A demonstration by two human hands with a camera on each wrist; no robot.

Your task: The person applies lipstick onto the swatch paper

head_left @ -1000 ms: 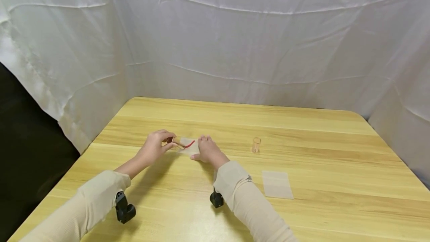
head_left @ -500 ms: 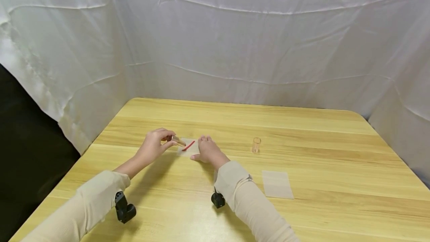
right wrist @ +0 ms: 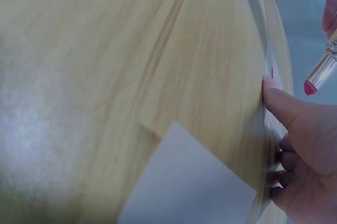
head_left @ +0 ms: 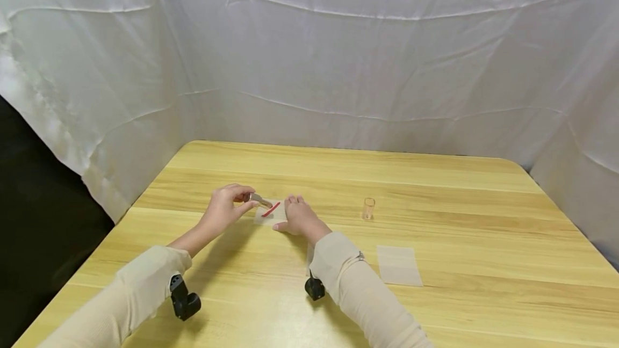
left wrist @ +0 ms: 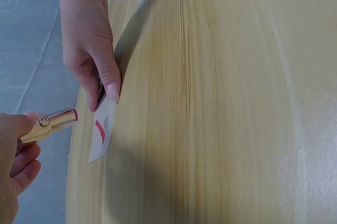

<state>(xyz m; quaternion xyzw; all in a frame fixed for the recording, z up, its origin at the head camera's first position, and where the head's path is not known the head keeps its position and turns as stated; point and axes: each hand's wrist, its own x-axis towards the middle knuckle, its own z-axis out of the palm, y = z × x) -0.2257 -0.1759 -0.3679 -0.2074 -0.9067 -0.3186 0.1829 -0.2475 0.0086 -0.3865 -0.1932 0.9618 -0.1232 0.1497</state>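
Observation:
My left hand (head_left: 225, 204) holds a lipstick (head_left: 260, 200) between thumb and fingers; its red tip (right wrist: 310, 87) points toward a white paper sheet (head_left: 263, 220). A red slanting stroke (head_left: 272, 210) marks that sheet, and in the head view the lipstick's end overlaps it from the left. In the left wrist view the tip shows apart from the paper, with a small ring on the gold body. My right hand (head_left: 301, 216) presses the sheet's right part onto the table, thumb (right wrist: 284, 105) stretched out along it. The hand hides that part of the sheet.
A small clear lipstick cap (head_left: 368, 209) stands on the wooden table (head_left: 464, 219) to the right. Nearer the front lies another white sheet (head_left: 398, 265). A further sheet (head_left: 310, 255) peeks out beside the right sleeve. White cloth (head_left: 338, 58) hangs behind the table.
The red stroke has grown toward the lower left. The lipstick has since shifted slightly right and away from the stroke's lower end. My right hand stays in place.

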